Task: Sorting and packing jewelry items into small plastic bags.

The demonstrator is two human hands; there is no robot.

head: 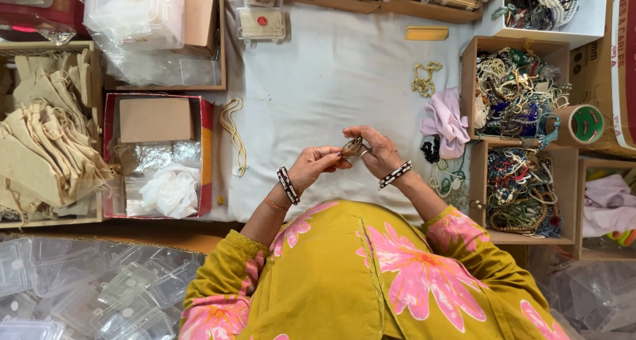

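Mustard-yellow sleeves with pink flowers (371,274) are filling the bottom of the head view. Above them, the left hand (311,168) and right hand (379,151) are meeting over the white cloth (324,82), both pinching a small brown bangle (352,146) between their fingertips. Cardboard boxes of beaded jewellery (520,92) are sitting to the right.

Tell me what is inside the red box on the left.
The red box holds a flat brown cardboard piece at the top, shiny clear packets in the middle and crumpled white plastic below. Whatever lies beneath these is covered.
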